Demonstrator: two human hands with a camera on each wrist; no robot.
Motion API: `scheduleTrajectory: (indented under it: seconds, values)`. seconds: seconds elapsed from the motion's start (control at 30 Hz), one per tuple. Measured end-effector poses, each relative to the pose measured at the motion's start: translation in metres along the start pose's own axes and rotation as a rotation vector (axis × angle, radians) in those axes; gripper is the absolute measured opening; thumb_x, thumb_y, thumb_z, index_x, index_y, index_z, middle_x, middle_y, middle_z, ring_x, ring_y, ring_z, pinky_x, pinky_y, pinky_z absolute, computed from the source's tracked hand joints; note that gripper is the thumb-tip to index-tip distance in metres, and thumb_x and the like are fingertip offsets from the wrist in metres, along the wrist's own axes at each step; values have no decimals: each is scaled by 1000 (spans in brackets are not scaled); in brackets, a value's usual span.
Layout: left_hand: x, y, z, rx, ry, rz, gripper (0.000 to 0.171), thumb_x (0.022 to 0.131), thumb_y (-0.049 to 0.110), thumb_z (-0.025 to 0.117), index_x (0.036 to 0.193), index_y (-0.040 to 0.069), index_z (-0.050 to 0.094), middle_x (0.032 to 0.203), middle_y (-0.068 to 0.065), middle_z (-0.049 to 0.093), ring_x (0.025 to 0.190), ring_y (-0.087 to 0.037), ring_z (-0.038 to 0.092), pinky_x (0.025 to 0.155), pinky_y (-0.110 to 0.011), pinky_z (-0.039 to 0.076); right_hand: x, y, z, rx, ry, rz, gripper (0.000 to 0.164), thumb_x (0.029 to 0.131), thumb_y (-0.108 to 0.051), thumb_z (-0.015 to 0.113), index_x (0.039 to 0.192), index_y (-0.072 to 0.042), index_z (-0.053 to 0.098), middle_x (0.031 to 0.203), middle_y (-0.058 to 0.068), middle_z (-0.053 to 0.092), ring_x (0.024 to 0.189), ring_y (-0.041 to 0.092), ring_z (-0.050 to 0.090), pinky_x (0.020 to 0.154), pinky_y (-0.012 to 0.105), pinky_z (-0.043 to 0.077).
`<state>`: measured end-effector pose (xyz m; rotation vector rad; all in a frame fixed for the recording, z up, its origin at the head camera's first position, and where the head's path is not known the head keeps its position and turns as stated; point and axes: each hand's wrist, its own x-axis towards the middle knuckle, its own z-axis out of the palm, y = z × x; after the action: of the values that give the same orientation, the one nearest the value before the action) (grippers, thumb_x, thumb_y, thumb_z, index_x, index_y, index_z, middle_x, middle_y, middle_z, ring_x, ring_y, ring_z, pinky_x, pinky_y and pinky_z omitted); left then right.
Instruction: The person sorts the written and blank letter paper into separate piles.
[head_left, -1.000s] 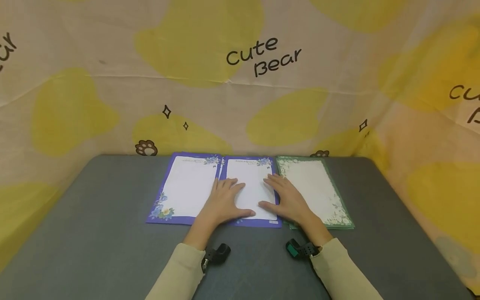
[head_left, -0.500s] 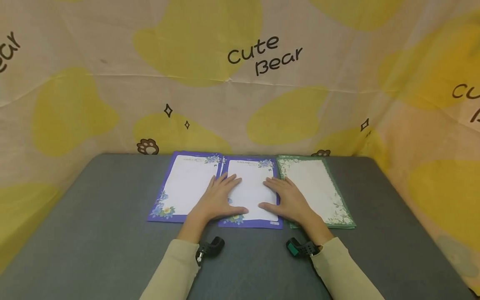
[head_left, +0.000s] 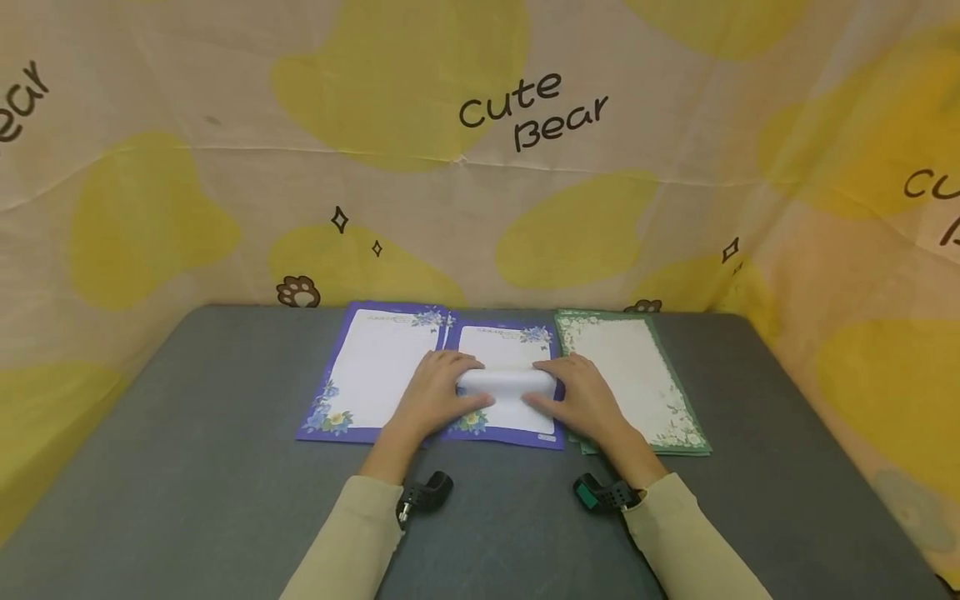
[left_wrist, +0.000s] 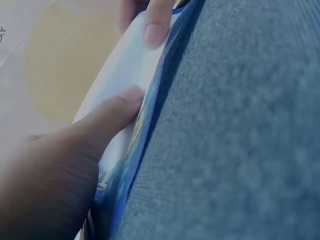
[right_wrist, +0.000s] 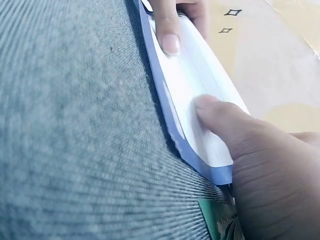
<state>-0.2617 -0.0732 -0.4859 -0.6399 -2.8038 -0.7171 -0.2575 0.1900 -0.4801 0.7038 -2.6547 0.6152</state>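
Note:
A purple-bordered sheet of writing paper point(head_left: 510, 423) with blue flowers lies in the middle of the table and bulges up in a ridge across its width. My left hand point(head_left: 431, 398) pinches its left side, thumb in front of the ridge and fingers behind. On the right side, my right hand point(head_left: 587, 400) pinches the sheet in the same way. Both wrist views show a thumb pressed on the white face of the raised paper point(left_wrist: 127, 65), with the other hand's thumb further along. The fingertips behind the ridge are mostly hidden.
Another purple-bordered sheet point(head_left: 371, 375) lies to the left, partly behind my left hand. Several green-bordered sheets point(head_left: 630, 367) are stacked to the right, close beside my right hand. A patterned cloth point(head_left: 420, 108) hangs behind the grey table point(head_left: 187, 433).
The middle sheet lay flat under spread hands; now it arches up between thumbs and fingers. My left hand first slid slightly left, uncovering the sheet's lower-left flowers. The side sheets stay put.

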Motion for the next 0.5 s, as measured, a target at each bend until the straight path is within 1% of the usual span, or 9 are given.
scheduleTrajectory:
  seconds: [0.07,0.13,0.2,0.23,0.3,0.37,0.43,0.5]
  values:
    - [0,1,0,-5,24,-4,54,85,53,77,124,17,71,129,-4,71,127,-30,59,115,-49,41,1,0,0,10,74,17,52,84,-42,81,123,-9,72,119,11,74,109,30,66,97,51,53]
    - [1,3,0,-22,49,-16,52,85,51,77,123,17,72,126,-3,72,123,-29,62,113,-48,43,2,-1,-1,26,170,61,52,85,-39,80,126,-8,70,119,14,72,109,33,65,94,51,53]
    - [1,4,-1,-58,66,-29,51,85,49,78,124,17,72,125,-3,73,121,-27,64,112,-48,44,2,-3,-1,77,252,115,52,87,-36,78,129,-6,68,110,16,72,101,34,66,88,51,55]
    - [1,5,-1,-82,72,-33,50,85,47,78,125,17,72,125,-3,73,119,-27,65,110,-47,46,3,-4,-1,109,277,145,52,88,-34,77,131,-6,66,105,17,72,96,33,67,84,50,56]
    - [1,7,-3,-131,84,-27,50,85,44,79,126,16,72,125,-4,73,116,-27,66,108,-47,48,3,-6,-1,200,294,188,52,91,-31,74,135,-7,63,99,17,73,90,32,69,80,49,59]
    - [0,8,-4,-164,84,-15,50,85,42,80,127,16,71,126,-4,73,116,-27,66,106,-46,50,3,-8,-1,306,275,222,50,95,-29,71,140,-9,59,100,18,76,91,33,73,82,52,60]
    - [0,9,-4,-181,78,-9,51,84,40,81,128,16,70,127,-5,72,117,-28,66,104,-46,51,3,-9,0,400,245,270,48,97,-29,67,142,-13,58,118,18,74,107,34,73,92,54,59]
    - [0,10,-4,-180,70,-1,53,84,41,80,130,17,69,130,-6,70,122,-28,64,106,-46,51,4,-11,0,471,218,319,45,99,-29,66,141,-15,60,133,16,68,122,34,66,100,54,55]
